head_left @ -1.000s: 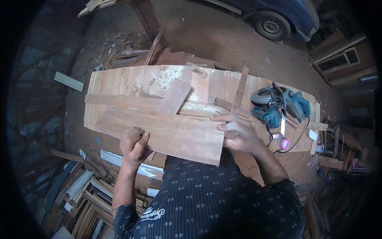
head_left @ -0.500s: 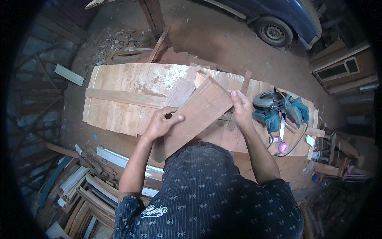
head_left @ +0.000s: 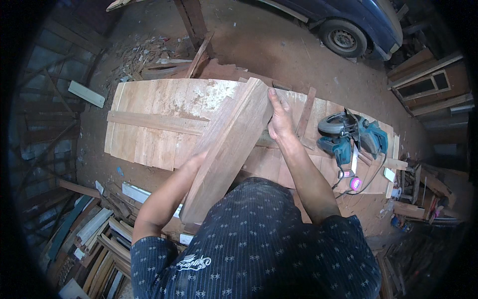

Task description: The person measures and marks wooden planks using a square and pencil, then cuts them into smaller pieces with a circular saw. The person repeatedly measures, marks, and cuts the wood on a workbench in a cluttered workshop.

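Note:
A wide brown wooden board (head_left: 231,134) is raised in front of me, tilted up so a long edge and a broad face show. My right hand (head_left: 281,117) grips its far right end, the thumb lying along the edge and some fingers out of sight. My left hand (head_left: 200,158) reaches behind the board's left side and supports it there; its fingers are hidden by the wood. Underneath, a second flat board (head_left: 219,117) lies on the worktop of pale planks (head_left: 149,144).
On the worktop's right stand a teal circular saw (head_left: 356,134) with its cord and a pink-and-black tape measure (head_left: 355,184). A narrow strip (head_left: 159,121) lies at left. Stacked timber (head_left: 99,244) fills the lower left. A blue vehicle (head_left: 348,30) is parked beyond.
The board has turned up onto its edge, its far end swinging up and left. My right hand moved left with it, and my left hand slipped from the top face to behind the board.

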The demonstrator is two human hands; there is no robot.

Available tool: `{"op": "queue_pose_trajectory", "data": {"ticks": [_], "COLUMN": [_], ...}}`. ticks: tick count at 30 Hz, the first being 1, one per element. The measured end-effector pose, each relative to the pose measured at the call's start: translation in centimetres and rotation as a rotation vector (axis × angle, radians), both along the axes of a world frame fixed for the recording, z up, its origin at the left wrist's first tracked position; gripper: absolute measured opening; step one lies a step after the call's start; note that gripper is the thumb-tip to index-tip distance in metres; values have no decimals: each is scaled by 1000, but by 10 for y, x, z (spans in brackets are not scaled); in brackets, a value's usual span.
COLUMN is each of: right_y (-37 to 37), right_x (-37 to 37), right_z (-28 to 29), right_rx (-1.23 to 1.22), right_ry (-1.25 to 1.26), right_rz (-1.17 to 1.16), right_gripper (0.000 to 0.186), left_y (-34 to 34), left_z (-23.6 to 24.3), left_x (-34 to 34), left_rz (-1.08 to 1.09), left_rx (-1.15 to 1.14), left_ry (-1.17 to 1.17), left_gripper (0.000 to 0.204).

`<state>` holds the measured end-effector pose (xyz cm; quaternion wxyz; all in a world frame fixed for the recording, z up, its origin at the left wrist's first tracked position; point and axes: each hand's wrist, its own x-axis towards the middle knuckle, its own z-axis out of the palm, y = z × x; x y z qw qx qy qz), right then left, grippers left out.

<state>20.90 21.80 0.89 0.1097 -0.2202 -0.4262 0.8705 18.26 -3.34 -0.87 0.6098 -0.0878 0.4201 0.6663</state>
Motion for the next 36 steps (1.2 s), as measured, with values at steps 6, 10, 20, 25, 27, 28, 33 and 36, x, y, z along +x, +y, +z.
{"op": "queue_pose_trajectory", "data": {"ticks": [6,10,20,25,27,28,33,36], "right_y": [14,13,7,32,53,62,112,154], "right_x": [-10,-1,172,285,339,358,441,447], "right_z": [-59,-75,-82,-111,-128,-135,-134,-107], "right_rx": [166,118,205,342,405,423,984,1088], "right_ry": [-437,-302,-589,-678,-751,-781,-744,-979], "right_rz": [-16,-10,153,66,-28,-72,-313,-526], "right_gripper": [67,60,51,40,32,29,35,42], "left_y": [-30,-23,-27,-36,-25,-25,-53,-95], "left_z": [10,-6,-41,-57,-41,-30,-40,-57], "left_x": [-46,-80,-97,-83,-72,-67,-70,-77], "left_rz": [-380,-297,197,314,375,377,385,510], "left_rx": [-238,-289,-137,97,16,11,56,147], "left_ry": [663,714,255,91,139,163,271,324], "left_gripper": [75,72,78,68,65,66,67,66]}}
